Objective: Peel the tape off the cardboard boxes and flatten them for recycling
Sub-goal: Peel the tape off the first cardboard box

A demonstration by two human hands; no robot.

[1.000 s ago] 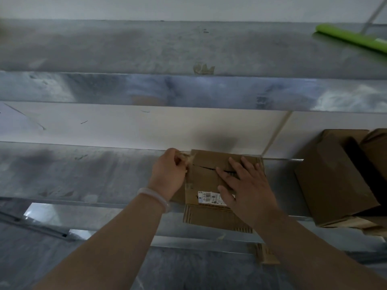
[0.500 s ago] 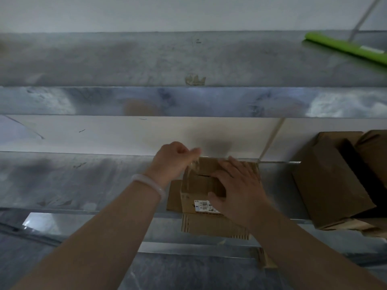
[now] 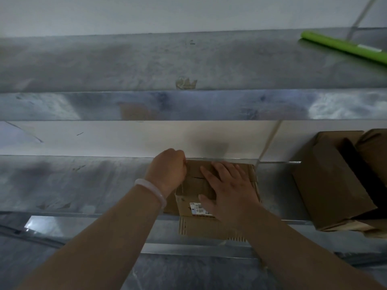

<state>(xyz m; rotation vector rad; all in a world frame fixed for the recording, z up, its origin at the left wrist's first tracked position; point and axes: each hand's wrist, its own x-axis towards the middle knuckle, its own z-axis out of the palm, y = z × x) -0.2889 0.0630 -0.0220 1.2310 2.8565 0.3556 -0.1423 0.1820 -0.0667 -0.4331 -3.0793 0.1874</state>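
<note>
A small brown cardboard box (image 3: 194, 188) with a white barcode label (image 3: 196, 208) lies on a grey stone step (image 3: 73, 181), and one flap (image 3: 205, 229) hangs over the step's edge. My left hand (image 3: 167, 166), with a white bangle on the wrist, is curled into a fist at the box's far left corner and pinches the tape, which its fingers mostly hide. My right hand (image 3: 228, 189) lies flat on the top of the box, fingers spread, pressing it down.
Larger brown cardboard boxes (image 3: 330, 181) stand on the same step at the right. A crumpled scrap of tape (image 3: 185, 83) sits on the step above. A green broom head (image 3: 343, 48) lies at the top right. More steps drop away below.
My left hand has moved from the box's near left side to its far left corner, still curled. My right hand has stayed flat on the top. The box has shifted slightly.
</note>
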